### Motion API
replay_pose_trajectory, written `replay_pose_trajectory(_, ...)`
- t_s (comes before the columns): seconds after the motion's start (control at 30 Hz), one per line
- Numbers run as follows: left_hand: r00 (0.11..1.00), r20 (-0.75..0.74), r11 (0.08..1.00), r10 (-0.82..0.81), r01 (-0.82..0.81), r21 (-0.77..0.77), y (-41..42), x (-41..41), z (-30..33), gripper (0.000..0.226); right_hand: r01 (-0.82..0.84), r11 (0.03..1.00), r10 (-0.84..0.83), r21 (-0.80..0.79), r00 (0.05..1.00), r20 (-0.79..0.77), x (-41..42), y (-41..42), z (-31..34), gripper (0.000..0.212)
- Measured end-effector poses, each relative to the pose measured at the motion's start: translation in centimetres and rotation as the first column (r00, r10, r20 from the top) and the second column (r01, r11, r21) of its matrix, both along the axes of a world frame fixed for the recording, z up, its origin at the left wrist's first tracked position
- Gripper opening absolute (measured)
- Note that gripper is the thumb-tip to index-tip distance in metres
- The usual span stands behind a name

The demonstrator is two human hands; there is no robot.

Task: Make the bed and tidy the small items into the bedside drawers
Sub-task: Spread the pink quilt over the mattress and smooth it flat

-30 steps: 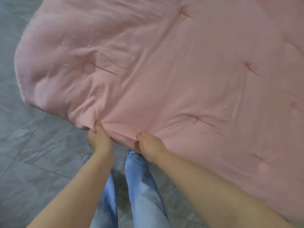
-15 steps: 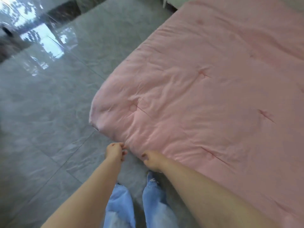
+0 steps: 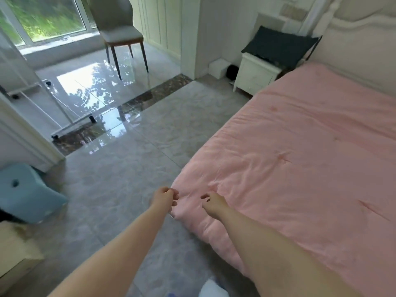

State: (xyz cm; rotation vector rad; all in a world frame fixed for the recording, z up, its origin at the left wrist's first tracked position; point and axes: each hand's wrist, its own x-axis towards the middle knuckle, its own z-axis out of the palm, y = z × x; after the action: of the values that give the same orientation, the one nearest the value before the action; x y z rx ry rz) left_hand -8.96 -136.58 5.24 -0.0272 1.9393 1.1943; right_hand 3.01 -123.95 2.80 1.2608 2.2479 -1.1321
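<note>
we are in a home bedroom: a bed (image 3: 300, 146) under a pink quilt, a padded headboard (image 3: 353, 50), a white bedside cabinet (image 3: 254, 77), and glossy floor tiles (image 3: 120, 168).

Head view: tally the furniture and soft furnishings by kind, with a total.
Bed with pink quilt: 1
Chair: 1
Bedside cabinet: 1
Dark cushion on the cabinet: 1
Blue stool: 1
Total: 5

The pink quilt (image 3: 300, 159) runs off the right edge. A dark cushion (image 3: 278, 47) hides the top of the bedside table (image 3: 254, 77). The chair (image 3: 120, 28) loses its top. Both hands look blurry.
</note>
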Motion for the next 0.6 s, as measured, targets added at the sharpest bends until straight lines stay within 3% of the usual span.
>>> replay_pose_trajectory(0.23, 0.996, -0.065, 0.999, -0.054, 0.054, -0.005, 0.9, -7.3, 2.6, 0.015, 0.263, 0.965, -0.262, -0.016, 0.951, -0.167, -6.2, 2.9, 1.1, 0.027)
replay_pose_trajectory(0.4, 0.986, -0.044, 0.987, -0.162, 0.163, 0.013, 3.1, -13.4, 3.5, 0.011, 0.269, 0.963, -0.266, -0.007, 0.949, -0.167, -12.3, 6.2, 0.5, 0.025)
replay_pose_trajectory(0.6, 0.976, -0.141, 0.985, -0.167, 0.172, 0.027, 7.0, -24.4, 5.9, 0.010, 0.333, 0.943, -0.331, -0.028, 0.922, -0.202, -23.3, 11.2, 1.3, 0.030)
